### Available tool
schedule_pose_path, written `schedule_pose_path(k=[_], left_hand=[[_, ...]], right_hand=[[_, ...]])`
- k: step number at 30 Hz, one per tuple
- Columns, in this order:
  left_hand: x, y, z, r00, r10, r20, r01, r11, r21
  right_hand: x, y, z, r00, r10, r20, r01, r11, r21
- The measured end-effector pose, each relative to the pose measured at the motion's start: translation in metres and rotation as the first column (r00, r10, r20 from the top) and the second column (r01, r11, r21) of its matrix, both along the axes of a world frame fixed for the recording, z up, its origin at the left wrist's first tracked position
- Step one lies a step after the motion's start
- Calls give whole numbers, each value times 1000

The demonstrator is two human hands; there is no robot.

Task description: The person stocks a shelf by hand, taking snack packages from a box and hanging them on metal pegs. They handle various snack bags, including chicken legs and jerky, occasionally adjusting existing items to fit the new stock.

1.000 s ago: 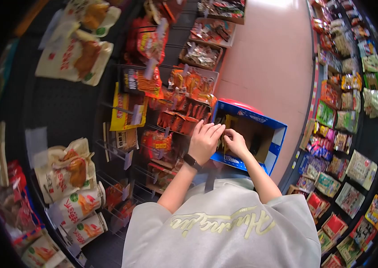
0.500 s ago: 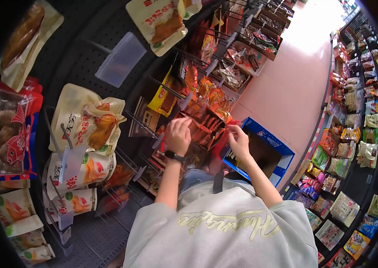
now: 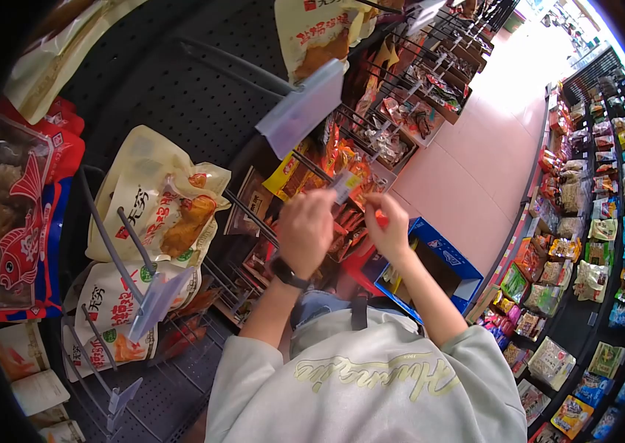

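Observation:
My left hand [image 3: 306, 232], with a dark watch [image 3: 288, 272] on its wrist, reaches to the shelf hooks. It is blurred and its fingers point away from me. Its fingertips are close to a price tag [image 3: 343, 186] on a hook end; whether they touch cannot be made out. My right hand [image 3: 388, 227] is raised beside it, thumb and fingers drawn together; what they hold, if anything, is too small to see. Red snack packets [image 3: 347, 227] sit in a box below and between the hands. Orange packets [image 3: 342, 155] hang beyond them.
A blue open carton [image 3: 442, 262] stands on the floor by my right forearm. Long metal hooks carry cream-coloured food pouches [image 3: 157, 199] at left. A clear tag holder [image 3: 301, 107] juts out above my left hand. Another packed shelf [image 3: 593, 221] lines the aisle at right.
The view has shifted closer to the left rack. My left hand has moved up and right to the price tag. My right hand has come slightly left, nearer to it.

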State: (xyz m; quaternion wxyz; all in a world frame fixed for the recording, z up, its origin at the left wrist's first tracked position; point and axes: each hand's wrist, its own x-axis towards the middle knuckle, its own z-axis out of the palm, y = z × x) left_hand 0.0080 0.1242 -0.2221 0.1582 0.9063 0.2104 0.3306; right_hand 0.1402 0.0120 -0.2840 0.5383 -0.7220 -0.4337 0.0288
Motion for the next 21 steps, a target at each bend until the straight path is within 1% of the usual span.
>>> schedule_pose_path(k=[1, 2, 3, 5, 8, 10, 11, 12, 13, 14, 15, 16, 19, 21], left_hand=[[2, 13, 5, 997, 79, -16, -79, 997, -10], [4, 30, 2, 991, 128, -46, -125, 991, 57], [6, 46, 0, 977, 148, -151, -134, 986, 98], [12, 75, -21, 923, 218, -318, -140, 958, 251], [22, 96, -45, 784, 336, -522, -194, 931, 309], [28, 109, -76, 760, 392, -518, -212, 903, 373], [31, 115, -85, 748, 418, -516, -217, 888, 406], [31, 118, -88, 775, 445, -448, -215, 853, 476], [30, 120, -86, 767, 434, -474, -199, 862, 467], [29, 122, -86, 757, 420, -501, -182, 871, 455], [28, 122, -86, 746, 404, -529, -165, 883, 440], [25, 122, -84, 790, 384, -478, -174, 888, 427], [24, 116, -72, 834, 360, -419, -185, 897, 402], [23, 113, -75, 857, 309, -414, -156, 919, 363]], right_hand=[[7, 15, 15, 1000, 18, 17, -20, 996, 89], [18, 32, 23, 989, 22, 146, -43, 989, 144], [22, 48, 43, 983, 44, 178, -70, 988, 141], [40, 86, 53, 930, 173, 325, -186, 982, 10], [54, 136, 44, 807, 358, 470, -268, 931, -249], [62, 166, 16, 696, 474, 539, -270, 868, -416], [68, 181, -4, 664, 501, 555, -261, 851, -456], [75, 196, -26, 632, 526, 569, -250, 833, -493], [74, 205, -26, 600, 552, 580, -236, 814, -531], [72, 206, -28, 669, 531, 521, -239, 817, -526], [67, 203, -21, 652, 531, 541, -234, 820, -523], [65, 199, -15, 636, 531, 559, -228, 822, -522], [63, 196, -1, 628, 637, 447, -232, 701, -674], [69, 194, -13, 636, 643, 427, -292, 712, -639]])
